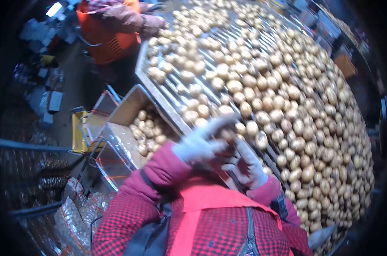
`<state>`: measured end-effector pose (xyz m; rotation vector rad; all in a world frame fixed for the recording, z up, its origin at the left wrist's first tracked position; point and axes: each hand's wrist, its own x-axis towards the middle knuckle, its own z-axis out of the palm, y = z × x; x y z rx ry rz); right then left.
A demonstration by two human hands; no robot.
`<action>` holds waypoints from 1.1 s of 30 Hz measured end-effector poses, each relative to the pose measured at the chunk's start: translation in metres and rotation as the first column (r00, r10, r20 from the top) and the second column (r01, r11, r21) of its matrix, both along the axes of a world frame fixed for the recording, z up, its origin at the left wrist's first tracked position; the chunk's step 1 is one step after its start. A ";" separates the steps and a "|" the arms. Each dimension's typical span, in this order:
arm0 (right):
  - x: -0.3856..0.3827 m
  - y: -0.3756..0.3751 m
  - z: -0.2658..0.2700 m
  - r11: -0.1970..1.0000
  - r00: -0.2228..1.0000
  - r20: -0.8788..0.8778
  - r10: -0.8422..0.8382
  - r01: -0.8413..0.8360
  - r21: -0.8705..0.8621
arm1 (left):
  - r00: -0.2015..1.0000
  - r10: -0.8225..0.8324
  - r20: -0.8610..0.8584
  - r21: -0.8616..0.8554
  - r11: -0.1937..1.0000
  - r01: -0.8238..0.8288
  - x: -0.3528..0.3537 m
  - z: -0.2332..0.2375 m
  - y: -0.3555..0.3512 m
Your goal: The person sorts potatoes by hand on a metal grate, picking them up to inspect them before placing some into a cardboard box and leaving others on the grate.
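My left hand, in a pale glove, reaches in from the left at the near edge of the slatted sorting table. Its fingers are bent around a brownish potato, smeared by motion. Close beside it is my right hand, also gloved, with thumb and fingers apart and its palm facing the left hand. No held thing shows clearly in the right hand. Just beyond both hands, loose potatoes cover the table.
Metal slats of the sorting table show at its left side. A box with potatoes stands below that edge. A yellow crate and clear plastic bags are at left. Another person in an orange apron works at the upper left.
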<state>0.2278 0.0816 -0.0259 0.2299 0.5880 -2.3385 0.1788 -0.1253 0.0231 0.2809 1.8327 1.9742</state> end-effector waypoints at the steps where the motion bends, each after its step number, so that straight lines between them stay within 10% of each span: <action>1: -0.002 -0.005 0.006 0.993 0.994 -0.102 -0.050 0.061 0.101 | 0.983 -0.130 -0.130 -0.116 0.987 0.115 0.003 -0.013 0.004; 3: -0.002 -0.008 0.016 0.987 0.977 -0.157 -0.147 0.156 0.047 | 0.728 -0.281 -0.625 -0.402 0.916 0.009 0.004 -0.017 0.024; 6: 0.005 0.010 -0.009 0.784 0.932 -0.360 -0.045 0.256 0.566 | 0.781 -0.172 -0.600 -0.449 0.881 -0.150 0.011 -0.019 0.039; 8: 0.006 0.018 -0.008 0.442 0.623 -0.748 0.228 0.618 0.650 | 0.760 -0.172 -0.626 -0.479 0.854 -0.202 0.019 -0.031 0.042; 9: 0.003 0.021 0.000 0.287 0.274 -0.831 0.485 0.847 0.447 | 0.721 -0.181 -0.669 -0.482 0.844 -0.236 0.023 -0.037 0.043; 10: 0.007 0.016 0.000 0.145 0.287 -0.839 0.462 0.909 0.390 | 0.715 -0.165 -0.679 -0.450 0.863 -0.229 0.026 -0.035 0.047; 13: 0.019 0.023 0.015 0.234 0.578 -0.792 0.197 0.757 0.610 | 0.641 -0.221 -0.736 -0.439 0.876 -0.202 0.032 -0.026 0.058; 17: 0.020 0.033 0.012 0.165 0.340 -0.853 0.396 0.887 0.430 | 0.591 -0.227 -0.774 -0.373 0.918 -0.136 0.025 -0.035 0.054; 19: 0.022 0.028 -0.007 0.387 0.439 -0.878 0.190 0.788 0.478 | 0.547 -0.218 -0.809 -0.339 0.932 -0.130 0.024 -0.032 0.052; 22: 0.022 0.027 -0.002 0.683 0.533 -0.843 0.069 0.590 0.430 | 0.801 -0.045 -0.598 -0.274 0.950 -0.151 0.040 -0.041 0.060; 24: 0.022 0.021 0.020 0.951 0.966 -0.108 -0.234 0.250 0.181 | 0.854 0.013 -0.520 -0.261 0.950 -0.174 0.043 -0.039 0.063; 26: 0.026 0.025 0.006 0.717 0.718 -0.695 -0.039 0.504 0.481 | 0.804 -0.064 -0.591 -0.344 0.921 -0.180 0.045 -0.037 0.059; 30: 0.023 0.023 -0.001 0.969 0.771 -0.630 -0.094 0.215 0.118 | 0.689 -0.037 -0.724 -0.291 0.922 -0.257 0.048 -0.036 0.060; 33: 0.029 0.013 -0.008 0.930 0.840 -0.467 -0.278 0.357 0.088 | 0.794 0.070 -0.604 -0.162 0.965 -0.208 0.041 -0.039 0.066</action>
